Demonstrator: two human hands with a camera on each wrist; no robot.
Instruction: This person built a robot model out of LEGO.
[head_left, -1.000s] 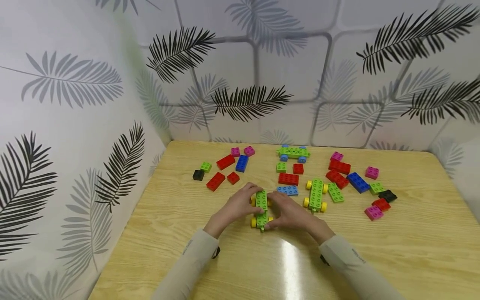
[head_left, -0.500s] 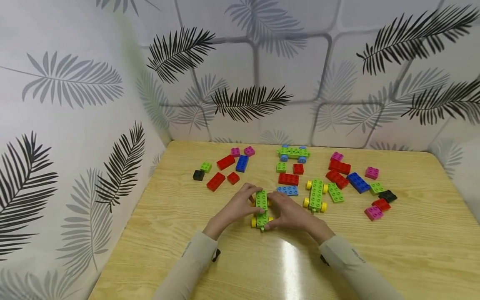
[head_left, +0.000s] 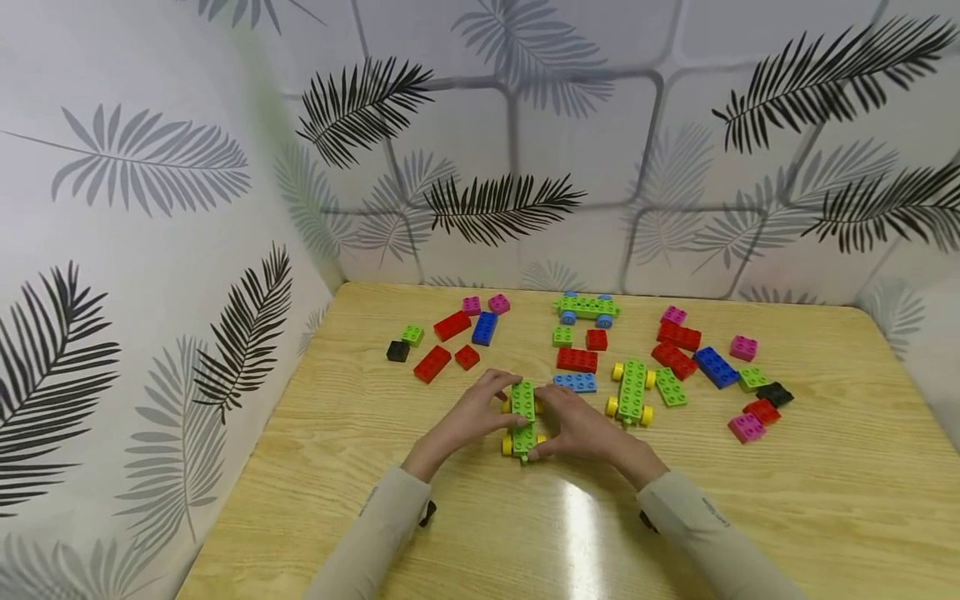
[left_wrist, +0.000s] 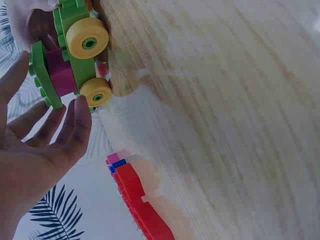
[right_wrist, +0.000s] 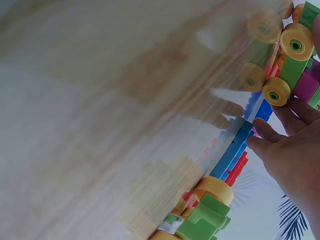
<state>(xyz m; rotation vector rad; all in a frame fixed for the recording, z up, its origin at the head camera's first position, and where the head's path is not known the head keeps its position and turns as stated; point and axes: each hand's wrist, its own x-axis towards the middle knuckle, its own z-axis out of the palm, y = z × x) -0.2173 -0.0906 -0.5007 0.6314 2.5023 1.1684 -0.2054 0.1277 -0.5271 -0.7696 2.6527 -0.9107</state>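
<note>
Between the two hands stands a toy car (head_left: 524, 440) with a green base and yellow wheels (left_wrist: 88, 38). In the left wrist view, a magenta brick (left_wrist: 61, 73) sits on the base, topped by a green brick (left_wrist: 42, 70) with studs. My left hand (head_left: 474, 410) grips the car from the left, thumb and fingers about the green top brick. From the right, my right hand (head_left: 583, 423) holds the car, its thumb near the close end. In the right wrist view, fingertips of the right hand (right_wrist: 295, 150) are beside a yellow wheel (right_wrist: 276, 91).
A second green car base (head_left: 632, 392) with yellow wheels stands to the right. Farther back is one with blue wheels (head_left: 587, 307). A light blue brick (head_left: 575, 382) lies just beyond the right hand. Several loose bricks lie left and right on the wooden table (head_left: 337, 425).
</note>
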